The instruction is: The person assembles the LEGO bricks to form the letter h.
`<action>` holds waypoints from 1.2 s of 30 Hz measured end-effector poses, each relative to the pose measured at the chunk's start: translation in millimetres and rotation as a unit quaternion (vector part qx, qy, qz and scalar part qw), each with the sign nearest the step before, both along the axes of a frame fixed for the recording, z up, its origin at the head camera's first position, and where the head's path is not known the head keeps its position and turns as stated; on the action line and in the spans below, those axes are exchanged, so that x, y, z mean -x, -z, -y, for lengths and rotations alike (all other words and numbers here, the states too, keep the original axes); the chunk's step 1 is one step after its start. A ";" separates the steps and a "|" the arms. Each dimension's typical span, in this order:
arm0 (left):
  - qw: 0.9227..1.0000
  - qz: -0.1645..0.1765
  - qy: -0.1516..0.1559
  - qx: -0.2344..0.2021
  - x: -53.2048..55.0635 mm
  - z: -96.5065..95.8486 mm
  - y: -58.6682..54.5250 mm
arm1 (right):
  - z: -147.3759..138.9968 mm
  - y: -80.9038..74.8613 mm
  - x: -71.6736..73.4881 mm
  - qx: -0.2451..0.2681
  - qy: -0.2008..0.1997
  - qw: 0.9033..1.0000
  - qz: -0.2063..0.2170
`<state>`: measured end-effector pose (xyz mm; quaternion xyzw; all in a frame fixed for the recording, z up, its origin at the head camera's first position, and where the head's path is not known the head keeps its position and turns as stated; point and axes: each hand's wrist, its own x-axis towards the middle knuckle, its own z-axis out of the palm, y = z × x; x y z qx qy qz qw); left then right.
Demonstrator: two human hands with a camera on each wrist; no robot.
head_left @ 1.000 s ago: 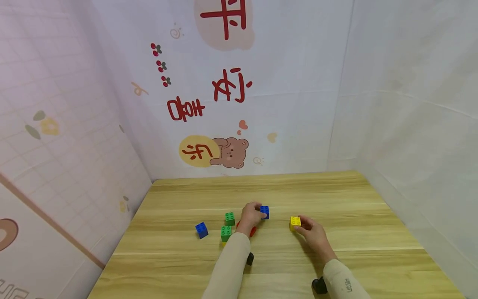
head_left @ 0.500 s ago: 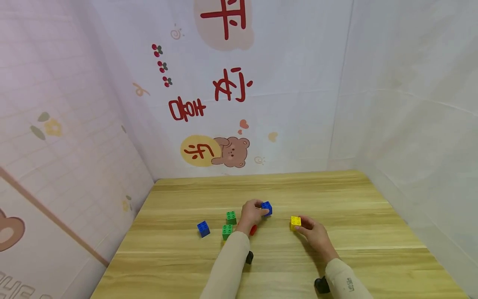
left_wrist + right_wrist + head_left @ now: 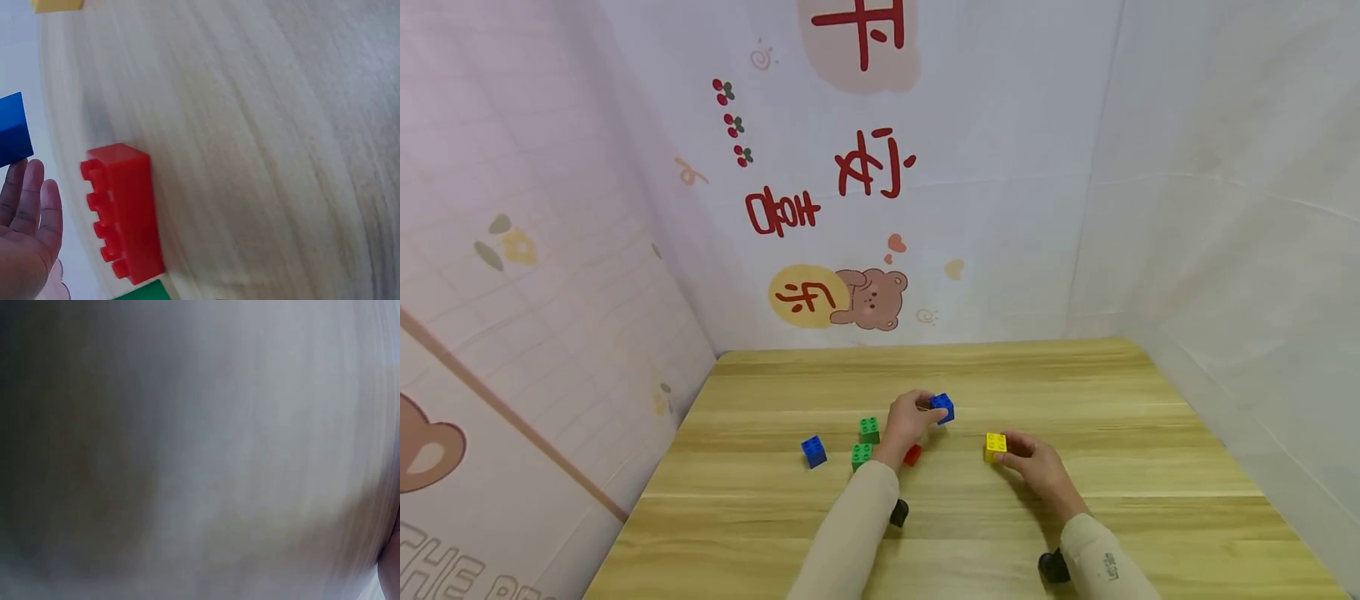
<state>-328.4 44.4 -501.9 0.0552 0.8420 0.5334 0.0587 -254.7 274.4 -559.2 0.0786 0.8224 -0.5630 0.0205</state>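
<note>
While hands point(image 3: 908, 423) point(image 3: 1039, 468) grip blue block point(image 3: 943, 407), yellow block point(image 3: 995, 447) | tabletop point(image 3: 968, 442) between | far edge point(image 3: 925, 347) beyond

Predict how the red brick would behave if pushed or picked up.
The red brick looks like moulded plastic, so it's probably stiff. Its flat faces suggest sliding rather than rolling. Smooth sides may feel slippery, though the studs could help grip.

On the tabletop point(image 3: 760, 533), measured from the near block point(image 3: 862, 455), the far block point(image 3: 869, 431) stands just behind at twelve o'clock, the outlying block point(image 3: 813, 451) at nine, and the long brick point(image 3: 912, 455), beyond the left sleeve point(image 3: 850, 525), at three. Between the hands, the left point(image 3: 912, 418) has the left-held block point(image 3: 942, 408) at two; the right point(image 3: 1037, 467), the right-held block point(image 3: 996, 447) farther out at three.
</note>
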 end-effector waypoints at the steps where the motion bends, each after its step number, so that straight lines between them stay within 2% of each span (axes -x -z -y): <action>1: 1.000 -0.001 0.002 -0.002 -0.4 -0.4 -1.5 | 0.1 0.1 0.4 0.001 0.000 1.000 0.003; 8: 1.000 -0.011 0.027 -0.006 -3.0 -6.5 -10.2 | 1.4 -3.1 -0.4 -0.012 -0.013 1.000 0.009; 16: 0.998 -0.008 0.049 -0.029 -16.3 -10.5 -21.6 | -0.8 -5.4 -0.2 -0.022 -0.029 0.999 0.012; 22: 0.997 0.007 0.053 -0.054 -22.8 -11.7 -18.0 | -2.4 -6.1 -3.4 -0.029 -0.041 0.999 0.013; 36: 0.996 0.012 0.070 -0.057 -30.7 -19.8 -3.1 | -1.3 -1.0 -3.2 -0.032 -0.047 0.998 0.004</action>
